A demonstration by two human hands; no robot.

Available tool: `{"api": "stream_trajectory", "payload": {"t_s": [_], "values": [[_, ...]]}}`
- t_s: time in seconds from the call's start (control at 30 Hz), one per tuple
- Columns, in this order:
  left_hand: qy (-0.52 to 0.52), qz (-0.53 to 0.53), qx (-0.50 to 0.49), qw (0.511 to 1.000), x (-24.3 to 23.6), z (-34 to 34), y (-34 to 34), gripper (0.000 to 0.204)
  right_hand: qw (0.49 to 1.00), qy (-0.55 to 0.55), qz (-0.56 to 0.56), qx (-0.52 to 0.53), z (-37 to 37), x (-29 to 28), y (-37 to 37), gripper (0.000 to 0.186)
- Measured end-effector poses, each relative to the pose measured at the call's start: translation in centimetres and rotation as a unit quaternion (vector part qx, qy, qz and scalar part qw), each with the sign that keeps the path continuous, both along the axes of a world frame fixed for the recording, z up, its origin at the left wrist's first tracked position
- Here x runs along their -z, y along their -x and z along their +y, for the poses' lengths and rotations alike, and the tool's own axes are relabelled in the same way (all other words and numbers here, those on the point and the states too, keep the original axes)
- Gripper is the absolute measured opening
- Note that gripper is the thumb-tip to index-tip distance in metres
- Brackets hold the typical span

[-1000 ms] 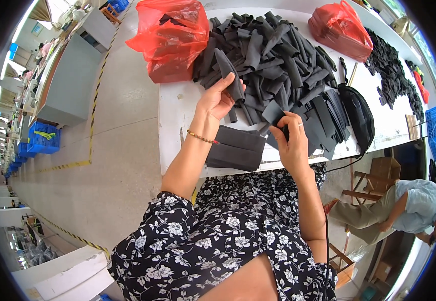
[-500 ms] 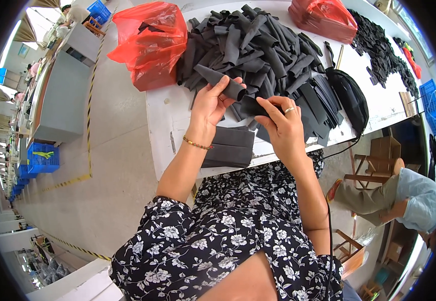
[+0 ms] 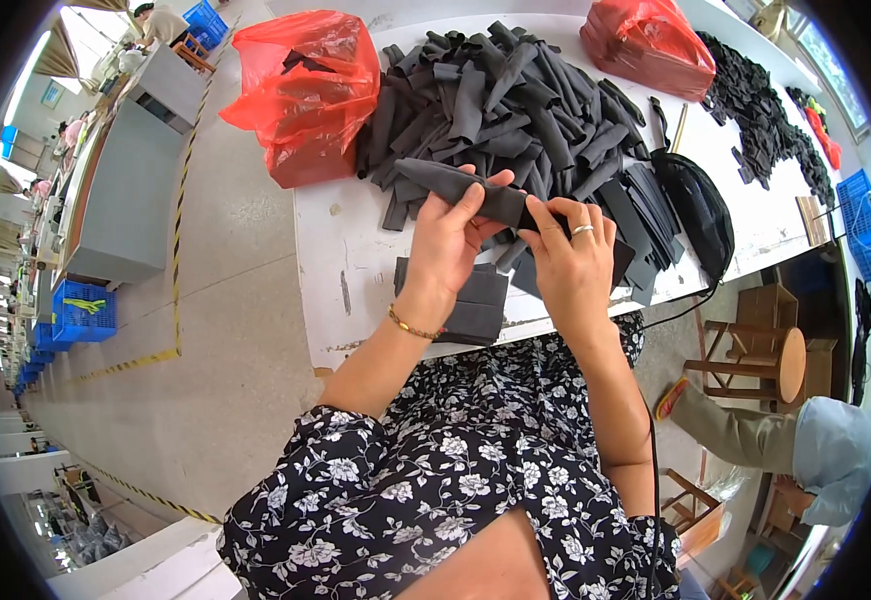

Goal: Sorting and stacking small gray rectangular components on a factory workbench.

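My left hand (image 3: 450, 235) grips a dark grey fabric piece (image 3: 436, 175), rolled lengthwise and lying slanted across my fingers. My right hand (image 3: 570, 255) pinches a darker piece (image 3: 522, 210) against that piece's right end, fingers curled over it. Behind them is a large heap of similar grey pieces (image 3: 475, 80) on the white table (image 3: 345, 260). Flat dark pieces (image 3: 460, 305) lie stacked below my hands, near the front edge. More flat strips (image 3: 655, 215) sit to the right, beside a black mesh pouch (image 3: 695, 210).
Red plastic bags (image 3: 300, 90) (image 3: 645, 45) flank the heap. A small black pile (image 3: 755, 110) lies farther right. A co-worker (image 3: 830, 460) is at lower right by a wooden stool (image 3: 790, 365). Blue crates (image 3: 85, 310) line the workstations at left.
My hands have come together, bringing the two pieces end to end, and both have shifted slightly rightward. The co-worker has moved lower, exposing more of the stool's seat.
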State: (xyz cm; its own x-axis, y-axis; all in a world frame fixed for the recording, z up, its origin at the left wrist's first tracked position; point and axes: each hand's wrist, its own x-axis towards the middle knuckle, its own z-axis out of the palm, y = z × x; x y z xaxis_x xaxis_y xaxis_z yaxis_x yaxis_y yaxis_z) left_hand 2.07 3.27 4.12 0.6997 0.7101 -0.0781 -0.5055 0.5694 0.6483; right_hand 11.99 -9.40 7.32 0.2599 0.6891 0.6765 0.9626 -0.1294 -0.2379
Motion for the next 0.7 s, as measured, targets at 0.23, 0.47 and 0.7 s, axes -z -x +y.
{"api": "stream_trajectory", "payload": {"t_s": [0.23, 0.47, 0.7], "values": [[-0.038, -0.141, 0.039, 0.989, -1.3, -2.0, -0.5, 0.030, 0.989, -0.045, 0.117, -0.082, 0.8, 0.5, 1.2, 0.063], [-0.099, -0.118, 0.018, 0.988, 0.1, -1.8, -1.2, 0.026, 0.988, 0.005, 0.136, -0.076, -1.0, 1.9, 0.8, 0.047], [-0.025, -0.122, 0.024, 0.992, 0.5, -2.3, -1.0, 0.028, 0.984, 0.007, 0.135, -0.119, 0.4, 1.1, 1.3, 0.042]]}}
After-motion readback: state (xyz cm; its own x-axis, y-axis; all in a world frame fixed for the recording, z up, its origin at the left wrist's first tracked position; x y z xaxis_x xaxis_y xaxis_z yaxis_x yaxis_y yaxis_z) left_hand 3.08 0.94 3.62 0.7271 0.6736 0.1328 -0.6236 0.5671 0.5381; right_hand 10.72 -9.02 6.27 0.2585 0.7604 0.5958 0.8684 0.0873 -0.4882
